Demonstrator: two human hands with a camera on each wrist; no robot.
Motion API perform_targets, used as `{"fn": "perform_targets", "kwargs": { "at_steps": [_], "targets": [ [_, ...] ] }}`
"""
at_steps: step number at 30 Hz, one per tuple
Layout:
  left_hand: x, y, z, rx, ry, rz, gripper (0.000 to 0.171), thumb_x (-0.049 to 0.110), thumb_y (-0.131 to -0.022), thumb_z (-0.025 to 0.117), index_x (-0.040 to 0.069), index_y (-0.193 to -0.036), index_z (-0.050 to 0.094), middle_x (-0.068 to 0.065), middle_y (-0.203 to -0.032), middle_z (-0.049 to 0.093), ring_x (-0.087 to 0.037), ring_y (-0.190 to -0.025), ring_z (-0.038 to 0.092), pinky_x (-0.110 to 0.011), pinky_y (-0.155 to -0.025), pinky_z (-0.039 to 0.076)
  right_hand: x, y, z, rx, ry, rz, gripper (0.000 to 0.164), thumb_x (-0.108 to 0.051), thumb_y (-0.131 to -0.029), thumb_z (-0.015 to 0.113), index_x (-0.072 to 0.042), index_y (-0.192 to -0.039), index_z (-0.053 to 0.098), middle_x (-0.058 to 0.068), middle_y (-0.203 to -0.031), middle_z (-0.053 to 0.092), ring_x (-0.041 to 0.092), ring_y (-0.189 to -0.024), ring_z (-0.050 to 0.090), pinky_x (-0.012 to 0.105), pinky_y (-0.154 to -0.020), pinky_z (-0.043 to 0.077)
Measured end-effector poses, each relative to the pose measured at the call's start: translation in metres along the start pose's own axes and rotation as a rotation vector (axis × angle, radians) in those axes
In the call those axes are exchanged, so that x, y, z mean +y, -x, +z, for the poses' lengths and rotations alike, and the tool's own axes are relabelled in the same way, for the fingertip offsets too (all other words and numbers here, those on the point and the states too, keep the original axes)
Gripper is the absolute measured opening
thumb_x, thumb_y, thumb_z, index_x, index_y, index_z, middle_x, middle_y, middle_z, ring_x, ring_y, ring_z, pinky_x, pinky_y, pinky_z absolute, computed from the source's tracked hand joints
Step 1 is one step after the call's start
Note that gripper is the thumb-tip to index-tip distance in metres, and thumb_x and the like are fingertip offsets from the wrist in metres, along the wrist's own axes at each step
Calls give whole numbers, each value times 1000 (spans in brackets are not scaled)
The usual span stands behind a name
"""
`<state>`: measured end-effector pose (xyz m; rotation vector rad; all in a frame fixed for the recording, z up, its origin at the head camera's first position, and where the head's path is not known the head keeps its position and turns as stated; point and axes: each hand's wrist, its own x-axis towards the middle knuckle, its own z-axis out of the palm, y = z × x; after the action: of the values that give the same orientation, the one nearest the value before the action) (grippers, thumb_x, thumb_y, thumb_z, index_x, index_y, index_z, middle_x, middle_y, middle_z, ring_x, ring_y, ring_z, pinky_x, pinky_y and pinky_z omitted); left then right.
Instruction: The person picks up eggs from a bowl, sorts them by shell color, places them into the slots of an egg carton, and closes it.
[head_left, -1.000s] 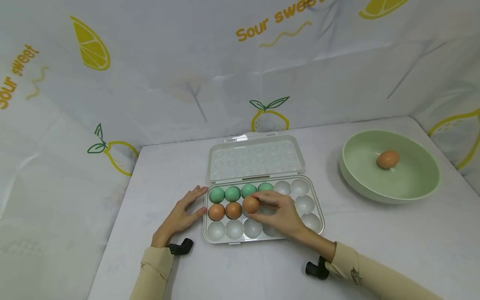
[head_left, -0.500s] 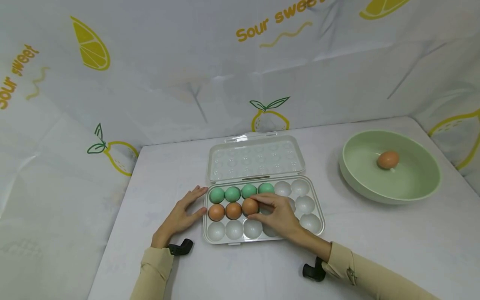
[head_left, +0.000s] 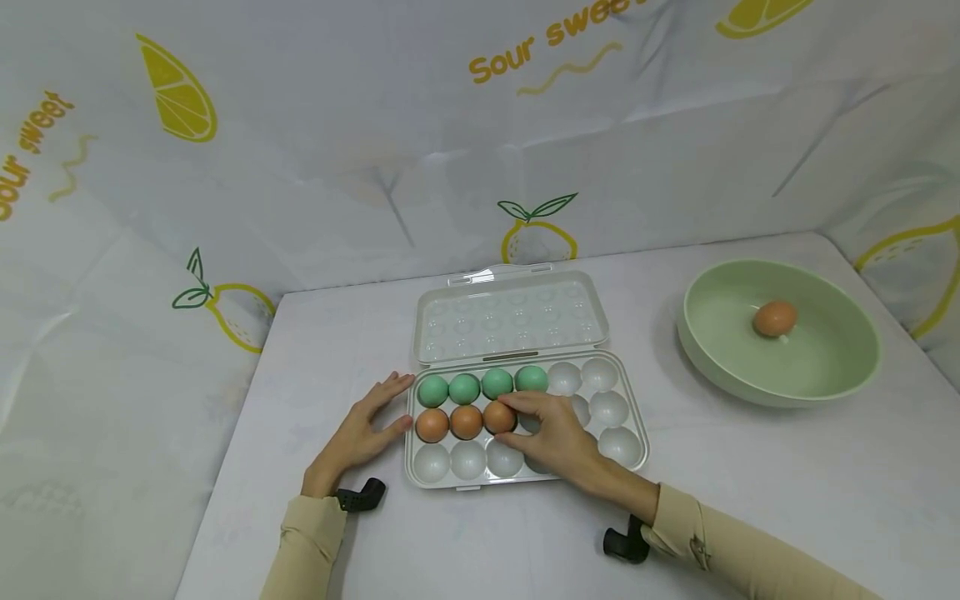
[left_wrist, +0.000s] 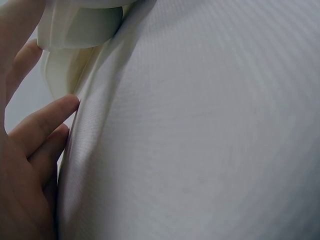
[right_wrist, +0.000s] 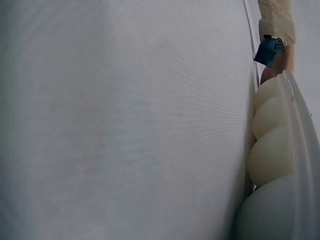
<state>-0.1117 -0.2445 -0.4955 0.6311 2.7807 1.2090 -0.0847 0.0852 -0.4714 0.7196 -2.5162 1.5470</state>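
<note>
An egg tray (head_left: 525, 477) with a transparent hinged lid (head_left: 513, 317) lies opened on the table. Green eggs (head_left: 497, 383) fill several wells of its back row. Brown eggs (head_left: 466, 422) sit in the middle row, from the left end. My right hand (head_left: 553, 429) pinches the third brown egg (head_left: 498, 417) between thumb and index finger, down in its well. Against the tray's left edge my left hand (head_left: 358, 433) rests, fingers spread; the left wrist view shows its fingers (left_wrist: 47, 122) beside the tray's underside (left_wrist: 82, 27). In the right wrist view the right hand is out of sight.
At the right stands a green bowl (head_left: 780, 375) with one brown egg (head_left: 775, 319) in it. White cloth printed with lemons (head_left: 540, 242) hangs behind the table. Black wrist cameras (head_left: 362, 495) jut out near both cuffs.
My right hand has lowered the third brown egg into its middle-row well, moving slightly left and down. The left hand has stayed at the tray's edge.
</note>
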Motion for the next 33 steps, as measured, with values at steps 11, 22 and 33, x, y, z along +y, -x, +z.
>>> {"fn": "perform_targets", "kwargs": {
  "at_steps": [11, 22, 33],
  "targets": [
    [-2, 1, 1, 2, 9, -2, 62, 19, -92, 76, 15, -149, 54, -11, -155, 54, -41, -152, 36, -62, -127, 21, 2, 0, 1, 2, 42, -27, 49, -8, -72, 93, 2, -117, 75, 10, -113, 78, 26, -111, 73, 39, -97, 62],
    [0, 0, 0, -7, 20, -8, 62, 21, -92, 76, 17, -150, 53, -11, -156, 53, -40, -153, 35, -62, -128, 20, 1, 1, -1, 24, 31, -37, 51, -12, -72, 93, 2, -118, 75, 9, -111, 78, 26, -109, 73, 39, -96, 62],
    [1, 0, -1, -13, 15, -17, 62, 22, -92, 75, 16, -150, 53, -11, -156, 52, -40, -153, 35, -62, -129, 19, 1, -1, -32, 119, -80, -31, 49, -4, -73, 91, 8, -117, 73, 20, -112, 77, 29, -108, 73, 21, -97, 60]
  ]
}}
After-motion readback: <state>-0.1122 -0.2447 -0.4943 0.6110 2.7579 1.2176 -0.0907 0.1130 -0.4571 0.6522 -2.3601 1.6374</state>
